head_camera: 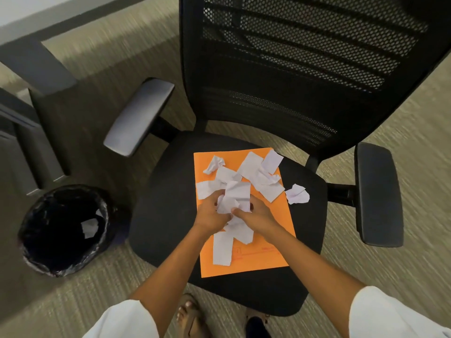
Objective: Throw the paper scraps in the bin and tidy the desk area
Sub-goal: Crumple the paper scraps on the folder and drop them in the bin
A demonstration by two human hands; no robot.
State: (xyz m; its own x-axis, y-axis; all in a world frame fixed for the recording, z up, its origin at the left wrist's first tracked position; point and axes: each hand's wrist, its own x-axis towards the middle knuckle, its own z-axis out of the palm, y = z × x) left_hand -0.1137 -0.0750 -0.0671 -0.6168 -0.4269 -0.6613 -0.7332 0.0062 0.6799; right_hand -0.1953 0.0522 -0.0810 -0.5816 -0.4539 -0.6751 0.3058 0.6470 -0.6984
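One office chair [244, 215] with two armrests, the left armrest [139, 115] and the right armrest [378, 193]. One orange folder [268, 259] lies on the seat. About ten white paper scraps [251, 164] lie on the folder, the exact number hard to tell where they overlap; one crumpled scrap [297, 194] sits on the seat just off the folder's right edge. One bin [31, 254] stands on the floor, with two scraps [89, 227] inside. Two hands, left hand [211, 215] and right hand [257, 214], hold one wad [235, 196].

Open floor btw seat [170, 191] & bin [31, 259]; armrest [139, 115] above.
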